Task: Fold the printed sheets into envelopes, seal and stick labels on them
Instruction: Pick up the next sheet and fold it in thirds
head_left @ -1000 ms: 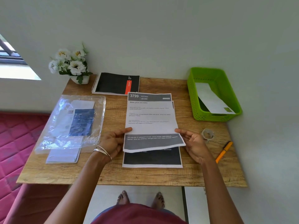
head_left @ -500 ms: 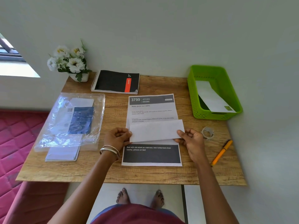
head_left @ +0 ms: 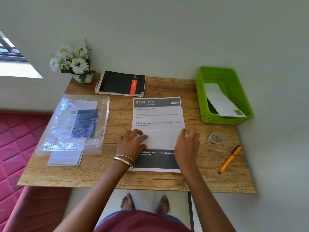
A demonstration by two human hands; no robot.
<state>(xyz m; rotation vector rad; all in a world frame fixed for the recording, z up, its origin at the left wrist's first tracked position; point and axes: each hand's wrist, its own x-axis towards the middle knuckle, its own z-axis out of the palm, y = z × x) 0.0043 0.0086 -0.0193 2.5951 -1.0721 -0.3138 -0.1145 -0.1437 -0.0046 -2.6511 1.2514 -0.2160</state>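
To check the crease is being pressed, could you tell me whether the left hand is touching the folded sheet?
Touching: the head view shows the left hand lying flat on the folded sheet.

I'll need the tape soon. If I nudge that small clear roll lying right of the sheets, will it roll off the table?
Probably not. The tape roll seems to lie flat on its side on the wooden table, so a push would likely slide it rather than roll it. It looks thin and light, so it may skid easily towards the orange pen.
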